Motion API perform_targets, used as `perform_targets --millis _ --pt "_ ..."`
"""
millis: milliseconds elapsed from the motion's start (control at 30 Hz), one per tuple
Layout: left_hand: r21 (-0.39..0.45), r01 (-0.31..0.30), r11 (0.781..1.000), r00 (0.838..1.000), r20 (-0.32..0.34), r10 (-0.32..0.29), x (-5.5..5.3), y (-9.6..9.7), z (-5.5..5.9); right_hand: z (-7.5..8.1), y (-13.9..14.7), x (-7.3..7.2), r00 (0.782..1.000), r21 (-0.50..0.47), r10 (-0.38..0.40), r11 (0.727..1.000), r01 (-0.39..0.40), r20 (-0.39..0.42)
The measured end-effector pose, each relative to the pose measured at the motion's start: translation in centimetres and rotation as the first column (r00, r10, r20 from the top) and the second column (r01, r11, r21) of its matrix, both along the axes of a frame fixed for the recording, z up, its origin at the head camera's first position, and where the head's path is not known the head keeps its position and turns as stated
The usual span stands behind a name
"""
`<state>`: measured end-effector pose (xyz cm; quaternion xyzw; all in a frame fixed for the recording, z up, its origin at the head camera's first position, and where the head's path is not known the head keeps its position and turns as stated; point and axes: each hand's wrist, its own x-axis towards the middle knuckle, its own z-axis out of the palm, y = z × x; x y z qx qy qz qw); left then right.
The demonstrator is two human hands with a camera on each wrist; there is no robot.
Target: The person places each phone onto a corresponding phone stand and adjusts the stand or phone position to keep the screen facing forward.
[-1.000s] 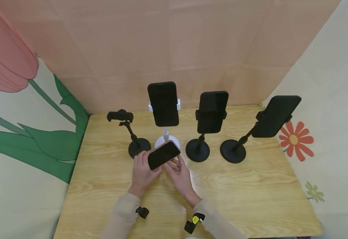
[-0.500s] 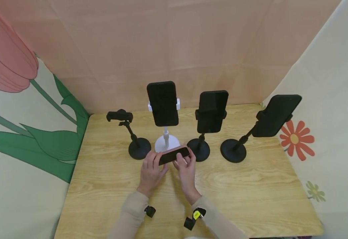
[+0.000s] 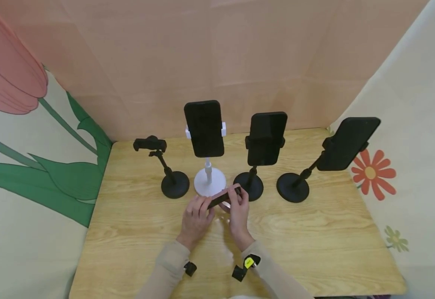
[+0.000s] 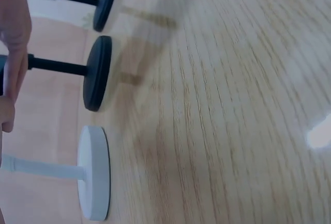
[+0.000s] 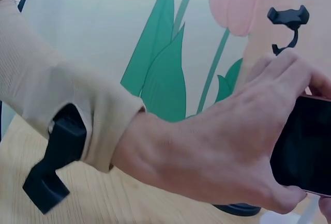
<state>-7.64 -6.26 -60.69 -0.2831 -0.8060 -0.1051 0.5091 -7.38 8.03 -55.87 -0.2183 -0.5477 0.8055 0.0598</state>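
A phone with a black screen and pink edge (image 3: 219, 200) is held up between both hands, tilted so that mostly its long edge faces the head view. My left hand (image 3: 195, 220) grips its left end, fingers along the top edge; the right wrist view shows this hand (image 5: 222, 141) from behind with the dark screen (image 5: 307, 146) beside it. My right hand (image 3: 239, 214) pinches the other end, its thumb over the screen side. Just beyond the phone stands a white phone stand (image 3: 210, 182) carrying a black phone (image 3: 204, 128).
An unloaded black phone stand (image 3: 174, 185) is at the left. To the right, two black stands hold a black phone (image 3: 267, 138) and another, tilted phone (image 3: 348, 143). The wooden table (image 3: 314, 249) meets a peach backdrop (image 3: 157, 62) and flowered side sheets.
Both hands have moved slightly right with the phone. It has turned from showing its screen to showing mostly its edge, and my right hand now holds its right end.
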Motion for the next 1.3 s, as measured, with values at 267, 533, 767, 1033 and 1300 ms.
perform_targets --millis 267,533,767,1033,1300 --pt "0.306 0.123 0.944 0.919 0.325 -0.225 0.8 -0.2 0.6 -0.7 0.8 -0.3 0.975 0.053 0.079 0.996 -0.069 -0.209" --pt "0.640 0.117 0.760 0.642 0.535 -0.549 1.6 -0.6 1.4 -1.3 2.0 -0.6 0.905 0.015 0.187 0.980 -0.196 -0.381" --pt "0.832 -0.005 0.554 0.211 0.543 -0.813 1.5 -1.7 2.1 -1.5 3.4 -1.0 0.843 0.073 0.294 0.953 -0.294 -0.450" --pt "0.844 -0.005 0.537 -0.015 0.537 -0.844 1.2 -2.6 2.2 -1.2 4.4 -1.3 0.759 0.140 0.427 0.899 -0.414 -0.491" --pt "0.822 0.056 0.566 -0.131 0.568 -0.812 0.9 -2.7 2.6 -0.9 5.0 -1.5 0.666 0.262 0.555 0.828 -0.495 -0.498"
